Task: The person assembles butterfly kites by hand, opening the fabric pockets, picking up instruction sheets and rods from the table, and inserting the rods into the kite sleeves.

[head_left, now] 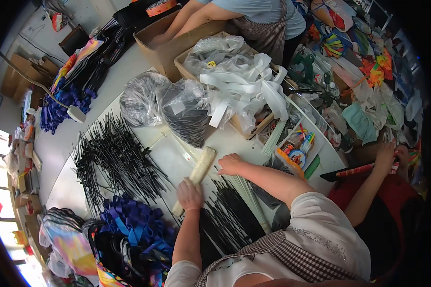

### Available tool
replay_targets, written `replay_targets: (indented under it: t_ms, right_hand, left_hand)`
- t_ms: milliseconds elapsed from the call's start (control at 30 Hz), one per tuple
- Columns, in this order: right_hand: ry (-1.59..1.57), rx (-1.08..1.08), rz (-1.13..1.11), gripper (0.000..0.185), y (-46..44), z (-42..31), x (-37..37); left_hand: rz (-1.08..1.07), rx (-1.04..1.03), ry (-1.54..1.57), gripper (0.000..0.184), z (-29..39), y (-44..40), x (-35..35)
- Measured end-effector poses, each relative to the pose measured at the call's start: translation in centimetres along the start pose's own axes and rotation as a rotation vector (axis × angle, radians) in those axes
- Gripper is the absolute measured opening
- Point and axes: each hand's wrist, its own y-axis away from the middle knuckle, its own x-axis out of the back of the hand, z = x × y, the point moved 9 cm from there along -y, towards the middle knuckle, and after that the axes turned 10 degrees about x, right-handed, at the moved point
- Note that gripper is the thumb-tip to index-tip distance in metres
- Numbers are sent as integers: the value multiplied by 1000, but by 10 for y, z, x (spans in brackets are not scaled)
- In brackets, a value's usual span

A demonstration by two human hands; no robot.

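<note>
My left hand [190, 194] lies over a long cream-coloured roll [202, 165] on the white table, its fingers smeared so their grip is unclear. To the right, my right hand [230, 164] is closed at the upper ends of a bundle of thin pale rods [248, 193]; what its fingers hold is too small to make out. Black rods [230, 210] lie between my arms, below the hands. A large spread of black rods with fittings [112, 162] covers the table at the left.
Clear bags of black parts [184, 112] and a carton of white straps [244, 86] stand beyond my hands. A tray of small items [299, 148] is at the right. Blue ribbons [139, 220] lie lower left. Two co-workers' arms show, at the top [191, 21] and right [368, 186].
</note>
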Motion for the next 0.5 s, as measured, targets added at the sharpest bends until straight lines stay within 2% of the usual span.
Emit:
replay_targets:
  t_ms: [500]
  right_hand:
    - [13,-30,-53,48,-7,6,-13]
  left_hand:
    - [-114,43,19,52,0,-1,2]
